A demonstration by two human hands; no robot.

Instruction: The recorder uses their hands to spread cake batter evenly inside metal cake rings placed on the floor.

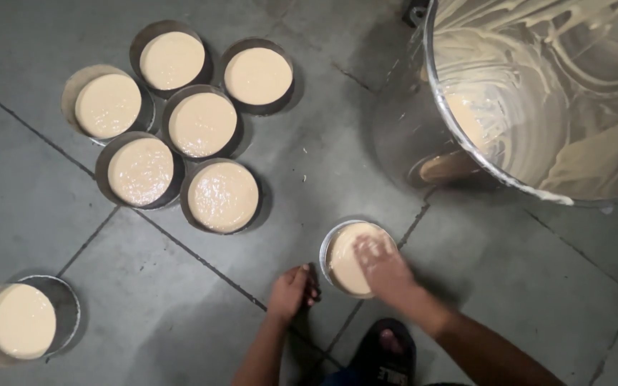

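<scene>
Smoothing this batter goes best, I'd judge, with light, flat strokes that keep clear of the rim while the other hand steadies the tin. The big steel mixing bowl [538, 100], streaked with batter, stands at the floor's far right. Six filled tins [180, 121] cluster far left; another [23, 322] sits at the near left corner. The round cake tin [332, 246] of pale, glossy batter lies near the middle front. The right hand [383, 266] rests on it, fingers spread flat. The left hand [292, 289], fingers curled narrow, touches its side.
</scene>
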